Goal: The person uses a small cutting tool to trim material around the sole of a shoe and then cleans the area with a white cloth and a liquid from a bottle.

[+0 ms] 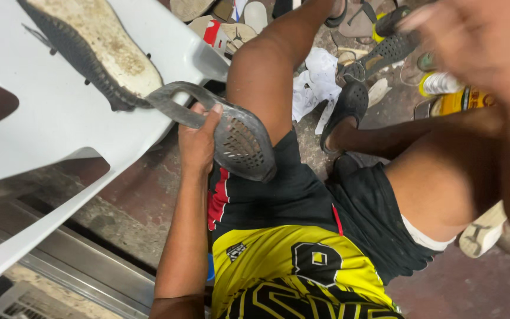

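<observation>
My left hand [197, 140] grips a dark grey rubber shoe sole [231, 133] with a perforated tread, held over my left thigh. The sole's far end is still joined to a worn grey shoe [92, 50] lying sole-up on a white plastic chair [48, 118]. My right hand [479, 38] is raised at the upper right, blurred by motion; whether it holds anything cannot be made out. I sit with bare knees apart, wearing black shorts and a yellow and black shirt.
Several sandals and loose soles [379, 56] lie scattered on the floor ahead, with crumpled white paper [317, 82] and a yellow tin [458, 100] beside a white-capped container [441, 82]. A metal rail [84, 260] runs along the lower left.
</observation>
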